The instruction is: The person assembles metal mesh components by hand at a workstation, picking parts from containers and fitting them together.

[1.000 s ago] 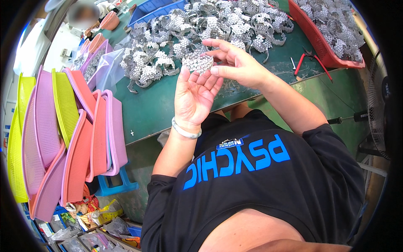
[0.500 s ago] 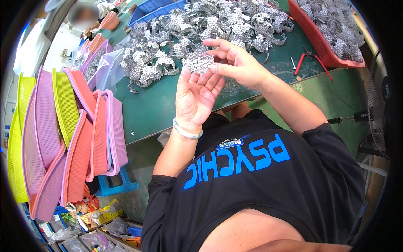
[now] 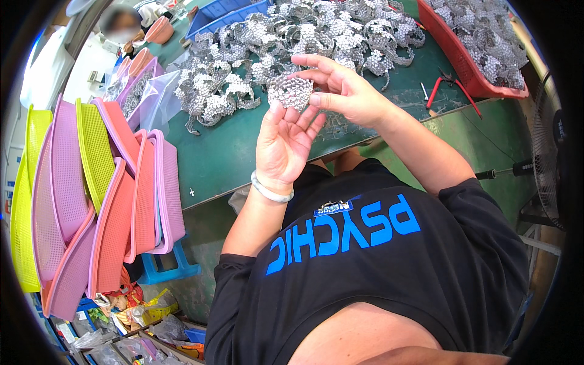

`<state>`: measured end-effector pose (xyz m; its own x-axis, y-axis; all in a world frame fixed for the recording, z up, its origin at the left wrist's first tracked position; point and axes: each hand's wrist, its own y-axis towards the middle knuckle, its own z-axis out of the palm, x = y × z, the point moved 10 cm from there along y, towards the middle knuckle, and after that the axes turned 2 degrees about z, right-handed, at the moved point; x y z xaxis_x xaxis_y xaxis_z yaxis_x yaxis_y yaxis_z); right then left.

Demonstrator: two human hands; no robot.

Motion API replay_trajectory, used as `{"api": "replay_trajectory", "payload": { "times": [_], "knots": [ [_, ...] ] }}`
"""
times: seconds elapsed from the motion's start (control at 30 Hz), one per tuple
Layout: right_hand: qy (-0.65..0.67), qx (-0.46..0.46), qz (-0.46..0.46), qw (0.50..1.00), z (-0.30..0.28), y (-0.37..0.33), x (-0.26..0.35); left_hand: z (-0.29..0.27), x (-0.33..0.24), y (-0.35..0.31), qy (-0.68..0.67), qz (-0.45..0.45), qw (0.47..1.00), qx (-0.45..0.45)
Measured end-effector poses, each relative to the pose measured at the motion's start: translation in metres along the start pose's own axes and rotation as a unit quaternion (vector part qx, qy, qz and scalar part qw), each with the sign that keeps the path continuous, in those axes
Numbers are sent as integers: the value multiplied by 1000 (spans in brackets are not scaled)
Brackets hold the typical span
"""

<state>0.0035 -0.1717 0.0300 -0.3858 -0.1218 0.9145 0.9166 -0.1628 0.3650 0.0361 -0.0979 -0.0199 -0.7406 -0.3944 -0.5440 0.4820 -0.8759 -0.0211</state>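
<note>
A silver, curved mesh band (image 3: 291, 92), like a wide metal bracelet, is held up above the table's near edge between both hands. My left hand (image 3: 285, 141), palm up, supports it from below with its thumb and fingertips. At its right side my right hand (image 3: 342, 91) pinches it, thumb in front and the other fingers behind. Just beyond my hands lies a heap of similar silver mesh bands (image 3: 316, 36), spread over the green table (image 3: 213, 158).
Red-handled pliers (image 3: 453, 96) lie right, beside a red basket (image 3: 468, 67) of more bands. A blue crate (image 3: 228, 17) stands at the back. Stacked colourful plastic baskets (image 3: 112, 225) rise at the left above a blue stool (image 3: 171, 267). A fan (image 3: 547, 152) is at far right. Another person sits far left.
The band has tilted in my fingers, so its curved opening shows more. Both hands have shifted only slightly. The person at far left has moved their head a little.
</note>
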Motion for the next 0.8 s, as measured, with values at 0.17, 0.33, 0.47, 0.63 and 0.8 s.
{"api": "replay_trajectory", "payload": {
  "times": [0.17,0.33,0.47,0.63,0.8],
  "knots": [
    [8,11,-6,1000,2,0,2,4,1,-2,-8,-5,1000,10],
    [17,17,2,1000,1,1,-1,3,2,-3,-10,-6,1000,3],
    [36,19,21,999,0,1,-5,0,4,-3,-18,-11,1000,-4],
    [71,14,51,996,-1,2,-15,-3,7,-2,-41,-22,999,-21],
    [94,17,76,993,-1,1,-25,-6,10,-3,-41,-30,998,-38]
  ]
}}
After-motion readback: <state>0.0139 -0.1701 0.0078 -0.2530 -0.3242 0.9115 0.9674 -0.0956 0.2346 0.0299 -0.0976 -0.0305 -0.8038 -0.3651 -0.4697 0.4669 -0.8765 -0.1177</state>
